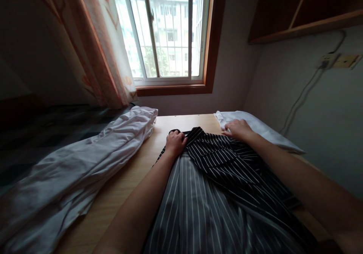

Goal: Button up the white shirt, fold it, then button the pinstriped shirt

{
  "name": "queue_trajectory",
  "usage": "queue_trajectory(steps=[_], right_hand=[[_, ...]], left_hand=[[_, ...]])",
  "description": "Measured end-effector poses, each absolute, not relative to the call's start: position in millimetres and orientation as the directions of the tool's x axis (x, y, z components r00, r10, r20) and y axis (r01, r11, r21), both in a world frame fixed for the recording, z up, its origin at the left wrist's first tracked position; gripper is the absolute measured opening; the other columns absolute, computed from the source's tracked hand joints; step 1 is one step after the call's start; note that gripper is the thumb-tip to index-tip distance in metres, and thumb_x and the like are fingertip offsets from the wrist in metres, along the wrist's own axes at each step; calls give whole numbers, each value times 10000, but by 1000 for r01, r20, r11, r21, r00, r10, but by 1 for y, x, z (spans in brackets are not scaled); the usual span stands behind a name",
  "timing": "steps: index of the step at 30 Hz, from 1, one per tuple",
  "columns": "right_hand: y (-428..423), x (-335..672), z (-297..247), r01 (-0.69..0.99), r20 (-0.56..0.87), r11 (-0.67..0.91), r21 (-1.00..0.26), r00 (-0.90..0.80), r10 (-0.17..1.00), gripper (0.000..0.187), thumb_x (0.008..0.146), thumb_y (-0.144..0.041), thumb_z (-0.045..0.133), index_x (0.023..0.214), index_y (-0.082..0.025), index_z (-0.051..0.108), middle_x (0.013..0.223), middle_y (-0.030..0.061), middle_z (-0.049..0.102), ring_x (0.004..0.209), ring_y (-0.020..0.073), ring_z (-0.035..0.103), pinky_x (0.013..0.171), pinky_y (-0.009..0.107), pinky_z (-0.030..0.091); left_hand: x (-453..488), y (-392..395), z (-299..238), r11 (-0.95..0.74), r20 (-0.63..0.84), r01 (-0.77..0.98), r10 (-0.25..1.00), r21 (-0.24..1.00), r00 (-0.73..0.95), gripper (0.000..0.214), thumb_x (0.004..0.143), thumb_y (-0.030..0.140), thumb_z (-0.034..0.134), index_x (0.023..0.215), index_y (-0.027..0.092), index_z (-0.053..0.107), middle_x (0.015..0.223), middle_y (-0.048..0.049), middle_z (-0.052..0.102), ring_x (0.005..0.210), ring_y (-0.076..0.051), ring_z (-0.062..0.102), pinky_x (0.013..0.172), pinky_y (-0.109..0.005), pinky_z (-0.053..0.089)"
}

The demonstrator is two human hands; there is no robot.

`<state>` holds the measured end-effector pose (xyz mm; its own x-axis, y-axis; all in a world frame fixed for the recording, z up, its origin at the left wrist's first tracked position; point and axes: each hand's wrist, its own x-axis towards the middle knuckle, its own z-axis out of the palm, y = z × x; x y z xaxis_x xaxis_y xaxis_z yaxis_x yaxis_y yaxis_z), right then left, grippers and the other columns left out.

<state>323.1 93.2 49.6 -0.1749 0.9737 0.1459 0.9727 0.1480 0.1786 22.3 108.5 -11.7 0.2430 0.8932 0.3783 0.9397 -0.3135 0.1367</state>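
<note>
A black shirt with thin white stripes (224, 154) lies spread on the light wooden table (127, 174), its paler grey inner side (191, 193) showing toward me. At its collar end my left hand (176, 142) is closed, fingers curled over the dark cloth. My right hand (239, 130) hovers by the shirt's far right edge, in front of a folded white garment (249, 118). Its fingers point left, loosely bent and apart, with no cloth visibly gripped. Whether the fingertips touch either garment is unclear.
A long crumpled white garment (85, 159) runs along the table's left side, beside a dark checked surface (70, 123). Ahead are a window (170, 34) and a flowered curtain (99, 46). A wooden shelf (306, 31) and a socket with a hanging cable (326, 62) are on the right wall.
</note>
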Motion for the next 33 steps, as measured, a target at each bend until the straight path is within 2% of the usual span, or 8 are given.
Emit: queue_trajectory(steps=[3, 8, 11, 14, 21, 24, 29, 33], right_hand=[[103, 290, 51, 986, 327, 159, -38, -139, 935, 334, 957, -423, 478, 1039, -188, 701, 1116, 126, 696, 1056, 273, 595, 877, 368, 420], [127, 233, 36, 916, 298, 281, -286, -193, 935, 373, 905, -167, 475, 1243, -151, 633, 1245, 117, 641, 1114, 200, 574, 967, 292, 411], [136, 213, 26, 894, 286, 357, -273, -279, 917, 441, 856, -122, 510, 1272, -213, 628, 1332, 87, 594, 1198, 219, 526, 1009, 323, 390], [142, 210, 23, 898, 245, 381, -220, -327, 913, 336, 846, -150, 532, 1114, -238, 713, 1242, 65, 660, 1163, 242, 547, 989, 344, 391], [158, 226, 26, 868, 195, 458, -190, -424, 885, 273, 861, -234, 504, 986, -193, 744, 1044, 41, 727, 992, 183, 602, 859, 242, 394], [160, 230, 24, 884, 187, 446, -141, -418, 889, 358, 939, -308, 415, 927, -173, 747, 945, 65, 732, 924, 188, 608, 815, 256, 380], [158, 234, 14, 914, 222, 403, -43, -385, 896, 558, 1000, -501, 338, 808, -173, 746, 873, 93, 739, 960, 225, 594, 898, 310, 334], [147, 224, 10, 950, 321, 302, -84, -261, 910, 476, 987, -490, 402, 856, -179, 737, 1002, 98, 727, 1032, 248, 560, 897, 339, 343]], left_hand=[[23, 107, -11, -314, 385, 939, 891, 139, 241, 293, 920, 420, 524, 954, 198, 712, 1011, -109, 639, 1001, -278, 556, 865, -377, 428], [23, 105, -8, -310, 369, 938, 899, 154, 236, 321, 948, 435, 479, 1002, 213, 705, 1021, -103, 637, 1019, -272, 549, 850, -370, 427], [22, 104, -9, -313, 368, 937, 898, 154, 239, 323, 971, 412, 441, 1037, 225, 696, 1032, -100, 632, 1025, -268, 547, 852, -371, 423], [22, 105, -10, -314, 363, 937, 900, 155, 242, 322, 980, 401, 429, 1027, 219, 691, 1042, -101, 629, 1034, -269, 544, 865, -374, 419], [23, 106, -10, -313, 349, 936, 905, 161, 243, 350, 1002, 390, 386, 1027, 201, 679, 1072, -108, 621, 1072, -270, 522, 922, -392, 404], [21, 106, -11, -319, 364, 928, 902, 194, 234, 335, 984, 417, 428, 1000, 225, 703, 1052, -101, 610, 1094, -281, 502, 944, -413, 396], [19, 105, -9, -351, 366, 907, 895, 233, 253, 286, 926, 449, 546, 962, 248, 747, 1001, -86, 608, 1082, -281, 507, 952, -413, 398], [20, 104, -7, -355, 361, 902, 897, 247, 254, 249, 890, 430, 608, 962, 251, 765, 950, -75, 626, 1046, -269, 531, 931, -394, 409]])
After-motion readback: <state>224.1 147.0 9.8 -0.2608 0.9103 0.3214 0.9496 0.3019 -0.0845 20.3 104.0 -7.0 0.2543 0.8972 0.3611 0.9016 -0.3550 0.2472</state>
